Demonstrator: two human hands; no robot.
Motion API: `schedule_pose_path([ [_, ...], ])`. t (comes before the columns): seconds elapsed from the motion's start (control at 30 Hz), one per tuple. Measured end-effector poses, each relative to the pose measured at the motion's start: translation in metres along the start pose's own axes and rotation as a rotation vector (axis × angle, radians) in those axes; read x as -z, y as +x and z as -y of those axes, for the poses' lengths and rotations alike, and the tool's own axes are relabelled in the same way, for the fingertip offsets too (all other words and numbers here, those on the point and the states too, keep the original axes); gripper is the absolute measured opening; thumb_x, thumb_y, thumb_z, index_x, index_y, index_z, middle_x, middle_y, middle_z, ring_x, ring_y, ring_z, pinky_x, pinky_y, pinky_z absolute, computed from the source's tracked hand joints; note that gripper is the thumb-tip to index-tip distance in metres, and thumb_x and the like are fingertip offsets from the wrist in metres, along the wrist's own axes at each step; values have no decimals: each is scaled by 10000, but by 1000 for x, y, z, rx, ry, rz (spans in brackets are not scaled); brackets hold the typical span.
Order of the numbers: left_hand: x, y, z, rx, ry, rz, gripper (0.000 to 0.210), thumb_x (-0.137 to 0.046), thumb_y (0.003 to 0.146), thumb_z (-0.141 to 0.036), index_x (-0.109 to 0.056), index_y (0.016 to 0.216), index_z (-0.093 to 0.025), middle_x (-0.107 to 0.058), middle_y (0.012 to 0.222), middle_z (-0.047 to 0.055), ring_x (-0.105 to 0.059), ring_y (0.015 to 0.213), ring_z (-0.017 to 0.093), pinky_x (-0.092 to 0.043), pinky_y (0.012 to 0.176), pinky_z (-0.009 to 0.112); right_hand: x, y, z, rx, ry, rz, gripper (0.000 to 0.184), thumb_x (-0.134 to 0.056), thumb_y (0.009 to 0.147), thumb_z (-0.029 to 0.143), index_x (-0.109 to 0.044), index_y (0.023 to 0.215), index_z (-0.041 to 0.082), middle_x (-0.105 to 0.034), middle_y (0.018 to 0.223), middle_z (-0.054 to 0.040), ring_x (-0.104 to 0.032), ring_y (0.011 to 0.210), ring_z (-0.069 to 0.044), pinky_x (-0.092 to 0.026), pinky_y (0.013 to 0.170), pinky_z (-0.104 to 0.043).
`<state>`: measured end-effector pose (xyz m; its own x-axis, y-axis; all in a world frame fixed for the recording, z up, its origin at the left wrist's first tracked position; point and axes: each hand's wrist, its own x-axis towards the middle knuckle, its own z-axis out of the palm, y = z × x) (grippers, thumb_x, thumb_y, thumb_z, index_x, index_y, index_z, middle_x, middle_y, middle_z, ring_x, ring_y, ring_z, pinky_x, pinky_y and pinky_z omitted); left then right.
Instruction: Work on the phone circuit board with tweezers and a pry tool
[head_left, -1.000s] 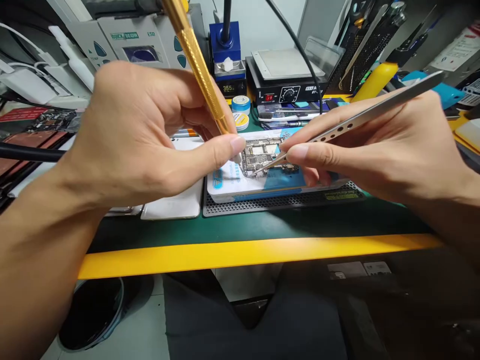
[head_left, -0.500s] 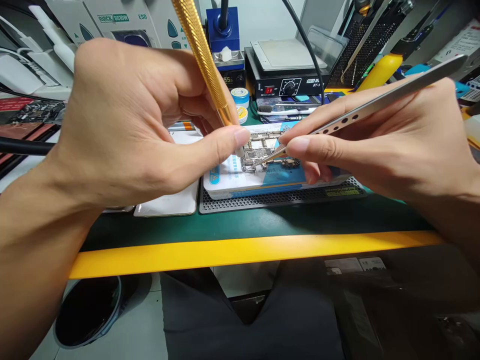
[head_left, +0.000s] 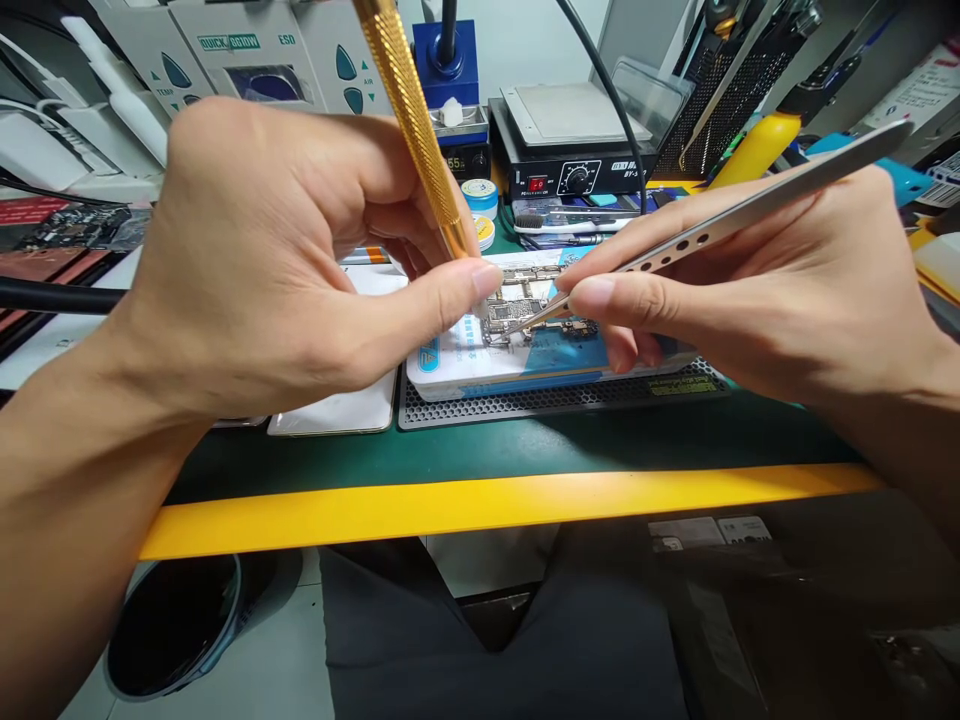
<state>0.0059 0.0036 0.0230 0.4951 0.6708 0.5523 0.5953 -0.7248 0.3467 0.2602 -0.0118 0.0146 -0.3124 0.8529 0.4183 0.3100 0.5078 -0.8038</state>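
My left hand (head_left: 277, 250) grips a gold knurled tool (head_left: 414, 120) like a pen, its tip hidden behind my thumb at the left edge of a small circuit board (head_left: 517, 312). My right hand (head_left: 757, 280) pinches silver tweezers (head_left: 720, 225) with a row of holes; their points touch the board's middle. The board lies on a white and blue pad (head_left: 525, 365), which rests on a black perforated mat (head_left: 555, 400).
A green bench with a yellow front edge (head_left: 487, 505) carries a white plate (head_left: 337, 408) left of the mat. Behind stand a hot-air station (head_left: 255, 70), a blue soldering stand (head_left: 448, 75), a black heating plate (head_left: 570, 135) and small round tins (head_left: 480, 195). A black bin (head_left: 176, 625) sits below.
Both hands stay on the board with only slight shifts; the view has drifted a little, and the tweezer points sit a bit higher on the board than one second ago.
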Motion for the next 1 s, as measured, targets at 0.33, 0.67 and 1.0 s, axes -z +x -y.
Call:
schedule_pose_path([
  [0.33, -1, 0, -2, 15, -13, -20, 158, -764, 857, -370, -751, 938, -235, -719, 879, 9, -690, 788, 180, -538, 658, 312, 0, 1, 0, -25, 11, -3, 54, -859, 813, 165, -843, 767, 190, -661, 510, 26, -587, 420, -112, -485, 356, -245],
  [0.67, 0, 0, -2, 5, 10, -24, 163, -756, 872, -368, -758, 951, -226, -714, 876, 12, -678, 787, 163, -541, 678, 308, -1, 1, 0, -16, 32, -1, 47, -855, 813, 150, -850, 775, 177, -662, 509, 22, -587, 415, -113, -479, 356, -247],
  [1.0, -1, 1, -2, 14, 6, -54, 170, -770, 858, -384, -762, 945, -238, -705, 848, -2, -653, 746, 143, -528, 655, 311, 0, 0, 1, -32, 35, -2, 40, -874, 816, 185, -843, 791, 187, -667, 528, 14, -590, 427, -120, -483, 351, -251],
])
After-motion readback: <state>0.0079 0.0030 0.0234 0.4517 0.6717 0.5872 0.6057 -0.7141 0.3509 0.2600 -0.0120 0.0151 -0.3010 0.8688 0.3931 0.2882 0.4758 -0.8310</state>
